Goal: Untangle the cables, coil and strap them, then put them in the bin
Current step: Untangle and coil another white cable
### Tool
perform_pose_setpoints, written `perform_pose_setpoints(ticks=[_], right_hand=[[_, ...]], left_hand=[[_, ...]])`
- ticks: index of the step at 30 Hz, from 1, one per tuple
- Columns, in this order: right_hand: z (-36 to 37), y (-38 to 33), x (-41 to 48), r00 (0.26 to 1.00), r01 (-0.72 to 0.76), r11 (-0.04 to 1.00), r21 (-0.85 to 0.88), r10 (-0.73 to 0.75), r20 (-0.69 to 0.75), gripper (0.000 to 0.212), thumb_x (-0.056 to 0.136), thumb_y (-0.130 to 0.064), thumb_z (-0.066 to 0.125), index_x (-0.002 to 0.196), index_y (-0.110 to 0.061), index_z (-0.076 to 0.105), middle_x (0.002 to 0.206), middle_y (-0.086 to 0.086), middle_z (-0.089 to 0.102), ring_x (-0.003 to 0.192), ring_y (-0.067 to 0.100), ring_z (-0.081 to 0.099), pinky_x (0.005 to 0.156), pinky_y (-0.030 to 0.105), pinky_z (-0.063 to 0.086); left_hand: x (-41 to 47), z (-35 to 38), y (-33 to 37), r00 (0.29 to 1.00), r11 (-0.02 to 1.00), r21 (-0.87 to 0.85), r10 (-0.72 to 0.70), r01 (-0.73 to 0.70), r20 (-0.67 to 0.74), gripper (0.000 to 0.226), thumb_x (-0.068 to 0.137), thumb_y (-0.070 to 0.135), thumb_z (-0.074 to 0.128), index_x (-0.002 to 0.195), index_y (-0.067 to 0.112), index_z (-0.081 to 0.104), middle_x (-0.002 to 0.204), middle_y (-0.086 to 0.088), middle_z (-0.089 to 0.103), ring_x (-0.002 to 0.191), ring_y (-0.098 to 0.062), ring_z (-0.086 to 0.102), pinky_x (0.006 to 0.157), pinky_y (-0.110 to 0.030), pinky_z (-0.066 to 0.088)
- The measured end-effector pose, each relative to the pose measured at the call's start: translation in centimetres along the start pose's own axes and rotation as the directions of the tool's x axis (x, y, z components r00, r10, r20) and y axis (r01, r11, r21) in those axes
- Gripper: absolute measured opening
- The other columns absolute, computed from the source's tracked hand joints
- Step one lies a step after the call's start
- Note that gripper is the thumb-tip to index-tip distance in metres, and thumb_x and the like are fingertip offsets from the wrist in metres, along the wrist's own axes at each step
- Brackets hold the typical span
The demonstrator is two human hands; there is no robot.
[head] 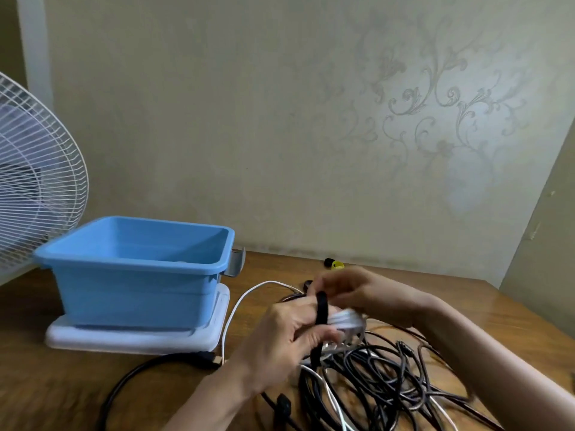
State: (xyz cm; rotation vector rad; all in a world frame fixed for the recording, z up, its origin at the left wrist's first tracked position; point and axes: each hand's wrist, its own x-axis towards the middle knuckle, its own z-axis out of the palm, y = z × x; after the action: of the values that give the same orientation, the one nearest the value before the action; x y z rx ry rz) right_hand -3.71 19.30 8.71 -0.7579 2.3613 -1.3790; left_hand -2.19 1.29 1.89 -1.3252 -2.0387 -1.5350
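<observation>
both hands work just above the wooden tabletop (77, 384), near its front edge. the left hand (281, 340) has its fingers clamped on a coiled white cable (345, 320), with a black strap (321, 309) looped over the bundle. the right hand (351, 290) is blurred, so it's hard to be sure, but its fingers seem pinched on the top end of the strap. below them lies a tangle of black cables (389, 377) toward the front right corner, with white strands running through it. the blue bin (133, 269) sits on a white lid (137, 337) toward the left edge, well apart from the hands. a white fan (34, 169) stands behind it.
</observation>
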Motion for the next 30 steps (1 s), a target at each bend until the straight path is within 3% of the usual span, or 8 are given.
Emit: perform_pose_setpoints(ticks=[2, 5, 10, 13, 19, 22, 26, 30], right_hand=[[-0.7, 0.9, 1.0, 0.963, -0.078, 0.988, 0.132, 0.04, 0.267, 0.037, 0.087, 0.017, 0.044, 0.11, -0.01, 0.055, 0.101, 0.008, 0.063, 0.084, 0.016, 0.061, 0.072, 0.022, 0.053], [-0.9, 1.8, 1.3, 0.928, -0.138, 0.975, 0.177, 0.064, 0.368, 0.047, 0.081, 0.019, 0.048, 0.117, -0.01, 0.05, 0.108, 0.012, 0.057, 0.092, 0.024, 0.056, 0.074, 0.028, 0.053], [1.1, 2.2, 1.6, 0.985, -0.061, 0.996, -0.067, 0.071, 0.156, 0.034, 0.078, 0.012, 0.064, 0.104, -0.008, 0.055, 0.096, 0.006, 0.061, 0.083, 0.008, 0.061, 0.073, 0.024, 0.051], [1.6, 2.3, 1.1, 0.999, 0.001, 1.0, -0.018, 0.0, 0.047, 0.025, 0.076, -0.003, 0.069, 0.101, -0.006, 0.065, 0.1, 0.014, 0.064, 0.089, 0.022, 0.06, 0.076, 0.032, 0.049], [1.3, 2.5, 0.3, 0.969, -0.163, 0.984, -0.066, 0.173, 0.174, 0.046, 0.074, -0.019, 0.074, 0.099, 0.015, 0.057, 0.091, 0.017, 0.058, 0.08, 0.022, 0.055, 0.071, 0.025, 0.047], [1.8, 2.6, 0.2, 0.963, -0.207, 0.978, -0.037, 0.21, 0.168, 0.004, 0.082, -0.005, 0.059, 0.083, -0.007, 0.055, 0.068, -0.014, 0.065, 0.067, -0.005, 0.059, 0.065, 0.01, 0.044], [3.7, 0.7, -0.5, 0.979, -0.204, 0.975, -0.088, 0.201, -0.035, 0.042, 0.1, 0.01, 0.027, 0.074, -0.02, 0.039, 0.038, -0.027, 0.051, 0.049, -0.017, 0.054, 0.062, 0.004, 0.043], [3.6, 2.1, 0.0, 0.996, -0.065, 0.998, 0.001, 0.065, -0.06, 0.023, 0.093, 0.002, 0.047, 0.083, -0.018, 0.052, 0.069, -0.023, 0.065, 0.07, -0.013, 0.058, 0.069, 0.007, 0.043]], left_hand=[[-0.1, 0.1, 0.0, 0.997, 0.995, 0.076, 0.069, -0.068, -0.02, 0.023, 0.093, 0.023, 0.058, 0.108, 0.011, 0.069, 0.101, 0.004, 0.068, 0.098, -0.006, 0.063, 0.1, -0.016, 0.035], [0.2, 0.5, 0.3, 0.993, 0.993, 0.061, 0.107, -0.104, -0.048, 0.022, 0.094, 0.018, 0.056, 0.111, 0.012, 0.068, 0.103, 0.001, 0.069, 0.107, -0.01, 0.061, 0.105, -0.028, 0.037], [0.1, 0.0, 0.4, 0.993, 0.994, -0.062, 0.082, -0.087, -0.085, 0.017, 0.091, 0.015, 0.059, 0.107, 0.015, 0.066, 0.105, 0.013, 0.068, 0.1, -0.006, 0.065, 0.086, -0.02, 0.05], [-0.1, -0.3, 0.5, 0.994, 0.988, -0.155, 0.007, -0.025, -0.111, 0.011, 0.087, 0.011, 0.064, 0.092, 0.018, 0.058, 0.089, 0.02, 0.067, 0.087, -0.001, 0.067, 0.078, -0.015, 0.05], [-0.2, 0.4, 0.9, 0.991, 0.982, -0.176, 0.047, -0.07, -0.128, 0.009, 0.084, 0.006, 0.068, 0.087, 0.008, 0.06, 0.084, 0.02, 0.065, 0.08, 0.002, 0.066, 0.072, -0.012, 0.049], [-0.2, 0.6, 1.2, 0.988, 0.982, -0.151, 0.099, -0.117, -0.119, 0.01, 0.084, 0.005, 0.069, 0.086, -0.002, 0.063, 0.087, 0.018, 0.06, 0.08, -0.001, 0.063, 0.072, -0.012, 0.046], [-0.2, 0.4, 1.3, 0.983, 0.978, -0.141, 0.134, -0.151, -0.123, 0.012, 0.083, 0.008, 0.071, 0.086, -0.002, 0.065, 0.086, 0.019, 0.058, 0.081, -0.001, 0.062, 0.072, -0.011, 0.045], [-0.1, 0.0, 1.4, 0.983, 0.972, -0.197, 0.096, -0.126, -0.156, 0.011, 0.081, 0.002, 0.071, 0.085, -0.004, 0.063, 0.085, 0.02, 0.061, 0.081, -0.002, 0.064, 0.072, -0.012, 0.047]])
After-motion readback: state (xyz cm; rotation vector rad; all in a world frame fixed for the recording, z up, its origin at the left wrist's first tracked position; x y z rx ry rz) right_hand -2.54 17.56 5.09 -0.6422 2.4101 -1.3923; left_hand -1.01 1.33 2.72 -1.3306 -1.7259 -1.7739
